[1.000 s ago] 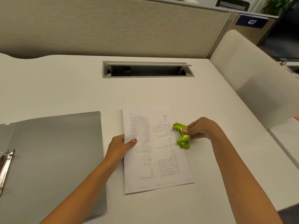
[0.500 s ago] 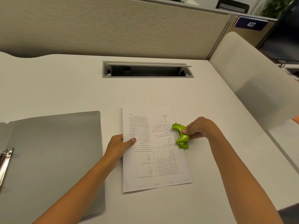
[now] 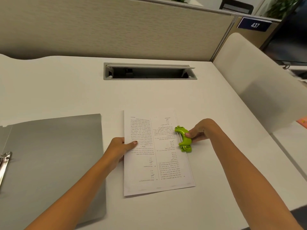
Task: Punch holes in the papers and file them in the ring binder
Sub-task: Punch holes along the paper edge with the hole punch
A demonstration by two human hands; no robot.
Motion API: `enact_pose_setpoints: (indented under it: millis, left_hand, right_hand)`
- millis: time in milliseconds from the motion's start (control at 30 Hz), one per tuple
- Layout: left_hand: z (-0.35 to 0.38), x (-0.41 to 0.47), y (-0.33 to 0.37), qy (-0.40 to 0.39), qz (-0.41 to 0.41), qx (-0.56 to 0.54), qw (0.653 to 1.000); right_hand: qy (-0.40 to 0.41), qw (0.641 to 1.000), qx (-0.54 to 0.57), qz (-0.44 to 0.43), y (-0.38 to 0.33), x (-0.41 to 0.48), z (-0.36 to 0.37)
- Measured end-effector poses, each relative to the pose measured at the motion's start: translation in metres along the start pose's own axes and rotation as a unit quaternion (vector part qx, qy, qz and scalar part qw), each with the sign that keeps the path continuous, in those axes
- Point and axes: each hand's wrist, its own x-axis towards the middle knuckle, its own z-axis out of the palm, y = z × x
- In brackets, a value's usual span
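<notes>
Now, curved glossy green plastic punch (image 3: 183, 138) on flat printed papers (image 3: 146, 170).

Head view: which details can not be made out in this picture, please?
Head view:
- Any holes: the green hole punch covers the right edge of the papers.
- Fingers of the right hand: curled behind the punch.
- The ring binder: left part cut off by the frame edge; its metal rings show only partly.
- Printed text: too small, upside down.
</notes>
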Motion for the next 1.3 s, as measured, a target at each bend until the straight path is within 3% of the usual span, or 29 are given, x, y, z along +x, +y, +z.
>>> enact_pose_setpoints:
  millis: [333, 533, 667, 767, 1167, 1300]
  left_hand:
    - [0.0, 0.002, 0.0, 0.0, -0.005, -0.016, 1.0]
    - [0.001, 0.0, 0.001, 0.003, -0.006, -0.014, 1.0]
    - [0.002, -0.002, 0.002, 0.002, -0.008, -0.029, 1.0]
    - [0.002, -0.003, 0.002, -0.004, -0.009, -0.047, 0.999]
    - [0.007, -0.007, 0.0, 0.024, 0.014, -0.023, 0.999]
    - [0.006, -0.006, 0.0, 0.019, 0.011, -0.021, 1.0]
  right_hand:
    - [0.026, 0.998, -0.05, 0.022, -0.005, 0.005, 0.002]
    - [0.052, 0.995, -0.091, -0.006, -0.003, 0.008, 0.001]
    - [0.091, 0.987, -0.072, -0.112, 0.001, -0.006, 0.002]
    - [0.117, 0.978, -0.102, -0.142, 0.002, -0.012, 0.004]
    - [0.109, 0.984, -0.089, -0.112, 0.003, -0.007, 0.011]
    - [0.15, 0.979, -0.099, -0.097, 0.002, -0.001, 0.014]
